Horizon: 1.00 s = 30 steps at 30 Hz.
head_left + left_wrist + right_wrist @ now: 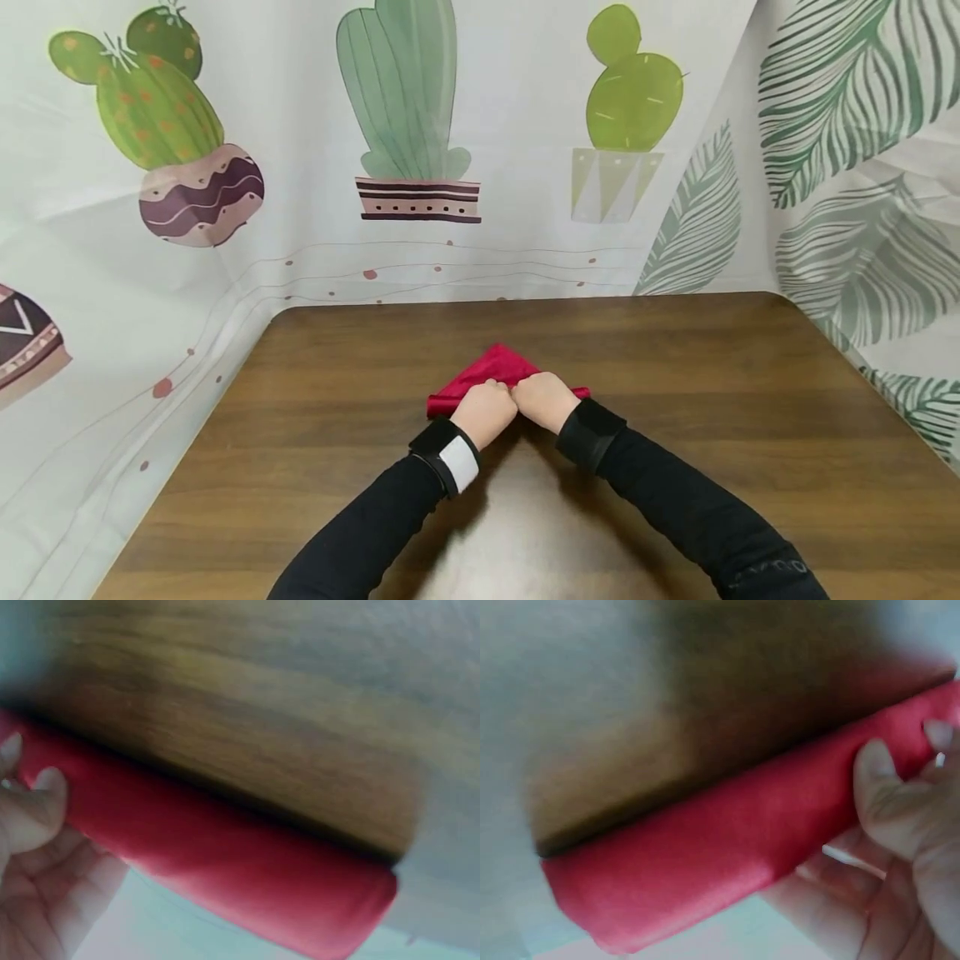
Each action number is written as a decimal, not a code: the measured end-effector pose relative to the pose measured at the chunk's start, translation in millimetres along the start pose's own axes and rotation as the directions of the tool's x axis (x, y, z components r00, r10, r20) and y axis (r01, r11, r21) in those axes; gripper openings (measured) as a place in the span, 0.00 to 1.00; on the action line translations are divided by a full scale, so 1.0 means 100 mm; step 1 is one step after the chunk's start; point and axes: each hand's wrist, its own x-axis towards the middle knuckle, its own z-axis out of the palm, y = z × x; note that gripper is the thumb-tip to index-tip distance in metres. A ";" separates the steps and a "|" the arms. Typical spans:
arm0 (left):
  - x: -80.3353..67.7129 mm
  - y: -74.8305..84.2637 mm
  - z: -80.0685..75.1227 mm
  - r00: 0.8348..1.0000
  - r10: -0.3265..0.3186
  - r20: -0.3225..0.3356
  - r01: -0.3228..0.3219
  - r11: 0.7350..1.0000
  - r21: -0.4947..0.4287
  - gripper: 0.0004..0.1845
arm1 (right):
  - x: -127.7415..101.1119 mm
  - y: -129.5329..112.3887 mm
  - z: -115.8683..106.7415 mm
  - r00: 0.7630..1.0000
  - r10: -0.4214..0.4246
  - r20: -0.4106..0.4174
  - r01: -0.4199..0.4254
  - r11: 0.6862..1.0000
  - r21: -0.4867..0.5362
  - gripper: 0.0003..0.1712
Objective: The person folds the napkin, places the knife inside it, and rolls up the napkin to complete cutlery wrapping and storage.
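A glossy red cloth (498, 362) lies on the wooden table, its far part a triangle with the point away from me. Its near edge is rolled into a thick tube, which fills much of both wrist views. Around the middle of this roll, my left hand (486, 410) and right hand (546, 398) meet side by side. In the left wrist view the left thumb (51, 799) presses the near face of the roll, other fingers curled under it. The right thumb (875, 769) does the same in the right wrist view. Both hands hide the roll's centre in the head view.
The brown wooden table (300, 500) has rounded far corners. White curtain-like fabric (525, 258) printed with cacti and leaves hangs behind it and along both sides. A black band (592, 433) wraps the right wrist, and another black band (438, 454) with a white patch the left.
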 end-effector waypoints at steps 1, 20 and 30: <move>0.01 -0.03 0.00 1.000 0.013 0.021 -0.012 1.000 -0.026 0.07 | -0.02 -0.02 0.02 1.000 0.012 -0.022 -0.013 1.000 -0.027 0.14; -0.10 0.10 -0.04 0.993 -0.049 -0.105 0.051 0.999 0.016 0.04 | 0.01 0.04 0.05 0.998 -0.061 -0.004 0.061 0.998 0.028 0.15; 0.08 -0.09 0.05 0.996 0.003 0.088 0.008 0.992 -0.127 0.09 | 0.05 0.07 0.03 0.998 0.008 0.064 -0.009 1.000 0.026 0.15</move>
